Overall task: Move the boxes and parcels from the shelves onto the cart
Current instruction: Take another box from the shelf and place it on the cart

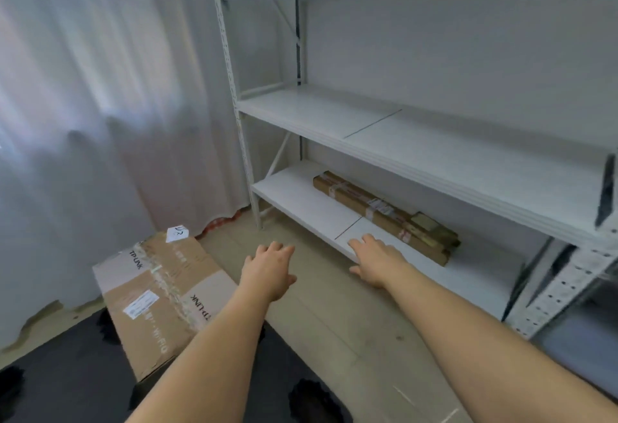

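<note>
**A:** Where are the hands?

**B:** Both reach forward at the centre of the frame, toward the bottom shelf [301, 202] of the white rack. The left hand [267, 269] hangs over the floor, palm down, its fingers [279, 248] straight and released, holding nothing. The right hand [376, 262] is just right of it, over the front edge of that shelf, its fingers [363, 242] also spread and relaxed. Whether they touch the shelf board I cannot tell.

**A:** And the parcels?

**B:** A long brown parcel [378, 213] lies flat toward the back of the bottom shelf, right of centre, running diagonally down toward the right. Its near end seems stacked with a second, darker piece, but the blur makes that hard to read. Its labels are illegible.

**A:** Anything already on the cart?

**B:** At lower left a cardboard box [157, 292] printed "TP-LINK" rests on a dark platform [67, 379], probably the cart deck. The left forearm covers the box's near right corner, and the platform is cut off by the bottom and left edges of the frame. A small white slip [177, 233] sits at the box's far end; its handwriting is unclear.

**A:** What else?

**B:** The middle shelf [334, 111] crosses the centre, and the upper beam sits at the top. A pale curtain [100, 88] fills the left side, smeared by motion. The rack's right upright is cut off at the frame's edge.
</note>
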